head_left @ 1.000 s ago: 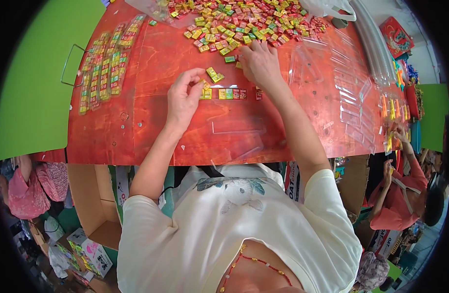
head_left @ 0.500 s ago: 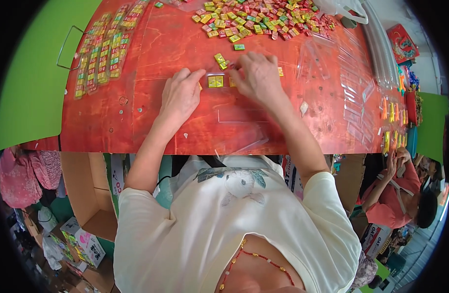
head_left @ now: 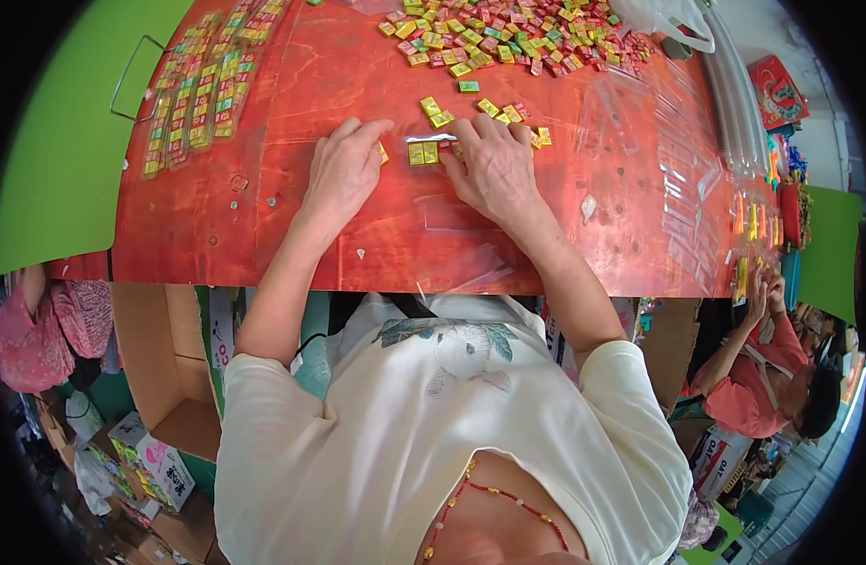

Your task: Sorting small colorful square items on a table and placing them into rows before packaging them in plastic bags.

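Note:
My left hand (head_left: 344,171) is closed, fingers bent, and a small yellow box (head_left: 384,153) shows at its fingertips. To its right, a narrow clear plastic tray (head_left: 431,138) lies on the red table, with two small yellow boxes (head_left: 422,153) side by side at its left end. My right hand (head_left: 495,168) bends over the tray's right part, fingers pressed together and pointing down. A bit of red shows by its thumb; its fingers cover what they hold. Loose yellow boxes (head_left: 437,112) lie just beyond the tray, with several more yellow and red ones (head_left: 501,111) past my right fingers.
A big pile of small coloured boxes (head_left: 508,36) covers the far side. Filled clear strips (head_left: 203,94) lie at far left, empty clear trays (head_left: 687,202) at right. Another tray (head_left: 456,215) lies near the front edge. A co-worker (head_left: 762,358) sits at right.
My right hand, blurred before, has settled lower over the tray. More loose boxes show beyond its fingers. My left hand has shifted slightly away from the tray with the yellow box at its fingertips.

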### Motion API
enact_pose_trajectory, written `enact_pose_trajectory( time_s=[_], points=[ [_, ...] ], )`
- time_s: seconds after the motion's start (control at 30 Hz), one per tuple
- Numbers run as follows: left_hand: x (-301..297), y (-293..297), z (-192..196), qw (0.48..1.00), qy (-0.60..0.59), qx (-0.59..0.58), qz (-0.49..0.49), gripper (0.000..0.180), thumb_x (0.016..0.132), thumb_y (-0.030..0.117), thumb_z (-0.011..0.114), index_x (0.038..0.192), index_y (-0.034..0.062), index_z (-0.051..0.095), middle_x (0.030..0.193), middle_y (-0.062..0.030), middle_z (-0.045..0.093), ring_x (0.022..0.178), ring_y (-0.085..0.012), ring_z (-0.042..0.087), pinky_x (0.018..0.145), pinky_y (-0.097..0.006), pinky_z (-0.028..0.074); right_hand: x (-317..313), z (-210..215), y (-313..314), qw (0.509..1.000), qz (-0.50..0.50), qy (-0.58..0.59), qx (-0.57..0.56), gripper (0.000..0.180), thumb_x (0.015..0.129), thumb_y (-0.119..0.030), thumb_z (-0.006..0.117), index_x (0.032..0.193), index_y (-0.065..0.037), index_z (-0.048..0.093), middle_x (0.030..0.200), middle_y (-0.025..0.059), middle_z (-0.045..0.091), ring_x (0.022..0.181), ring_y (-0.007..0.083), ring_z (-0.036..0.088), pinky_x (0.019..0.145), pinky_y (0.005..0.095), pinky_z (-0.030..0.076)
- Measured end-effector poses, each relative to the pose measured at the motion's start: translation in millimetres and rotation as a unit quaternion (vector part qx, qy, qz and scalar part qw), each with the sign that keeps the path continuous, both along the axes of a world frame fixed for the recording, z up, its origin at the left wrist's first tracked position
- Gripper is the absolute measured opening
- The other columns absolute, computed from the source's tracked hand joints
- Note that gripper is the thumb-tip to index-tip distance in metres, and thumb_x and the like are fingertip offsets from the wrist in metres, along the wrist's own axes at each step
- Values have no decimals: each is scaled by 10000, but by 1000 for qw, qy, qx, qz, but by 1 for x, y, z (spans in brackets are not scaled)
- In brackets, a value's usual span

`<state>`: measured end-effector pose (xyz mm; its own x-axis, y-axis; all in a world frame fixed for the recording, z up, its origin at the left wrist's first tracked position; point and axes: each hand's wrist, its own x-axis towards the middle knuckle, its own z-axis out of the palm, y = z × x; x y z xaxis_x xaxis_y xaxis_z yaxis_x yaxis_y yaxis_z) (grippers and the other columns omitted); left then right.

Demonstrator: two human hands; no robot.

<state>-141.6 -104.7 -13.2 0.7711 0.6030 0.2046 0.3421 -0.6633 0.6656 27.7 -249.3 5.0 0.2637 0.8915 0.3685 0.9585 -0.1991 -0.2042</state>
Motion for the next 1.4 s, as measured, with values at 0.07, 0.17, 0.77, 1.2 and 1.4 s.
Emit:
enact_pose_trajectory(
  time_s=[0.07, 0.17, 0.77, 1.2, 1.4],
  points=[
    [1, 0, 2, 1000, -16, -7, -4, 290, 905, 54, 558, 1172, 58, 672, 917, -154, 611, 860, -360, 626, 795, -468, 487, 3, -8, 0, 999, 53, 8, -7, 184, 861, -203, 704, 952, -90, 591, 869, 59, 588, 860, 260, 621, 801, 422, 408],
    [2, -5, 4, 995, -44, -86, 2, 288, 921, 54, 543, 1178, 58, 672, 924, -162, 608, 862, -364, 631, 780, -454, 495, 0, -13, 1, 998, 47, 33, -6, 148, 878, -163, 685, 967, -92, 590, 874, 62, 600, 867, 266, 623, 798, 413, 412],
    [13, -35, 4, 945, -172, -278, 10, 316, 929, -21, 551, 1223, 34, 651, 999, -59, 638, 895, -107, 597, 817, -258, 493, -11, 11, -13, 960, 26, 278, 26, 241, 937, -151, 612, 1138, -20, 605, 959, 150, 678, 883, 325, 666, 789, 431, 476],
    [46, -21, -15, 943, -26, 301, -141, 357, 863, 105, 643, 1220, 86, 650, 1137, -64, 629, 1067, -250, 555, 866, -431, 406, 33, -13, -102, 962, -155, 218, 58, 306, 951, -123, 618, 1252, -69, 610, 976, 138, 679, 861, 278, 665, 768, 392, 502],
    [43, -17, -20, 924, -12, 357, -140, 406, 851, 109, 650, 1256, 83, 644, 1220, -75, 633, 1081, -261, 550, 889, -440, 408, 22, -8, -102, 987, -155, -44, 5, 379, 865, -190, 679, 1239, -150, 633, 1168, 100, 591, 1065, 279, 568, 919, 455, 407]
  ],
)
